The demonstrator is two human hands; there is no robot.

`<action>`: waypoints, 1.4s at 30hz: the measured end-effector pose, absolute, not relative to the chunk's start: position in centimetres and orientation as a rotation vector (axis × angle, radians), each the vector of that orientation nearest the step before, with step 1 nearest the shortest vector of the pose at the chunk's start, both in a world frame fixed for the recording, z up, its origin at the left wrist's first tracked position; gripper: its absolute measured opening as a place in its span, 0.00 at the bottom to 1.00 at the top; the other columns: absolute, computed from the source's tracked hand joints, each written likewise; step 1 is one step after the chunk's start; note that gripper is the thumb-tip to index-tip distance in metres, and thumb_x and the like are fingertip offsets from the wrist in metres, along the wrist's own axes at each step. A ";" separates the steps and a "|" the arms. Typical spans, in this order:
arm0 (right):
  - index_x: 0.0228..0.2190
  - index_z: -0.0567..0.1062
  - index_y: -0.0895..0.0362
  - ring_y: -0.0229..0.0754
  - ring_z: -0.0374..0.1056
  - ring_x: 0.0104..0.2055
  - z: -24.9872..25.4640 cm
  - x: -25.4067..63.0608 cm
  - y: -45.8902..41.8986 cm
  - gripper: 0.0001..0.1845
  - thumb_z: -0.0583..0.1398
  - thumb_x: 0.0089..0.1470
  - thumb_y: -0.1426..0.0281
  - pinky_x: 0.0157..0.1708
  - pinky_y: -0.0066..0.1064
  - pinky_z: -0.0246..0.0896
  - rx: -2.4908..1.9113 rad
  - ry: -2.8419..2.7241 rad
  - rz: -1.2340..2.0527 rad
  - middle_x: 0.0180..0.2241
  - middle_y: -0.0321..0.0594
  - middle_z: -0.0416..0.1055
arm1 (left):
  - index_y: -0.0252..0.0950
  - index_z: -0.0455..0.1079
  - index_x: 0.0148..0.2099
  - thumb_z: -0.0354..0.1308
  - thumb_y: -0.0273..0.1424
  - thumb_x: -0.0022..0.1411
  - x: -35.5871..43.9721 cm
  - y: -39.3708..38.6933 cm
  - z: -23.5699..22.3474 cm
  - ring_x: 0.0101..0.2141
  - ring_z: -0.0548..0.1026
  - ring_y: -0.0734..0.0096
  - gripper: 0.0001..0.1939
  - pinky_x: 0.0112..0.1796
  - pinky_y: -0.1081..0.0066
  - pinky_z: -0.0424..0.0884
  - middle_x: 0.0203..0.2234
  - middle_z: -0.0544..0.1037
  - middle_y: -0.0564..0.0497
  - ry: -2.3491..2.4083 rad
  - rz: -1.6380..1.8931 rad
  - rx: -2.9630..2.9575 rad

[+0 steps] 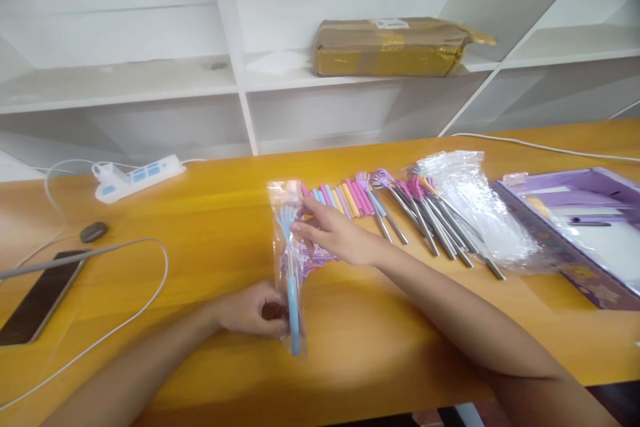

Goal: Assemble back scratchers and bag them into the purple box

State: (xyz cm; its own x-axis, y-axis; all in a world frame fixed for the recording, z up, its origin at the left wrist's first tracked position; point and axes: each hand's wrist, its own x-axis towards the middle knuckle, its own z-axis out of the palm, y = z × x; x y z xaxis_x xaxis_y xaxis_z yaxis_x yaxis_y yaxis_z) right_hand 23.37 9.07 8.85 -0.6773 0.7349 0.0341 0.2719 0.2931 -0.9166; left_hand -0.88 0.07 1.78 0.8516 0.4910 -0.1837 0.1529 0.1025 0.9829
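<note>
A light blue back scratcher (293, 307) with a hand-shaped head lies lengthwise in a clear plastic bag (281, 190) in front of me. My left hand (250, 310) pinches the bag's left edge near the blue handle, thumb and fingers curled together. Higher up, beside the scratcher's head, my right hand (343, 230) holds the bag's right side between thumb and fingers. Behind the bag lie patterned purple cards (315, 257), partly covered by it and by my right hand. A row of pink, blue and yellow handle sleeves (350, 197) sits just beyond that hand.
Several metal-rod back scratchers (445, 230) lie to the right, against a pile of clear bags (480, 207). A purple box (575, 280) stands at far right. Leftward are a power strip (140, 179), a phone (43, 297) and loose cables. A taped carton (390, 50) rests on the shelf.
</note>
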 end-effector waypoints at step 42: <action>0.41 0.80 0.62 0.51 0.77 0.41 8.8 25.0 9.4 0.10 0.70 0.60 0.69 0.30 0.32 0.56 -1.443 -3.059 0.458 0.43 0.53 0.78 | 0.37 0.69 0.38 0.61 0.45 0.73 -1.0 2.2 -2.1 0.42 0.72 0.64 0.17 0.49 0.66 0.66 0.34 0.70 0.52 0.945 0.969 1.307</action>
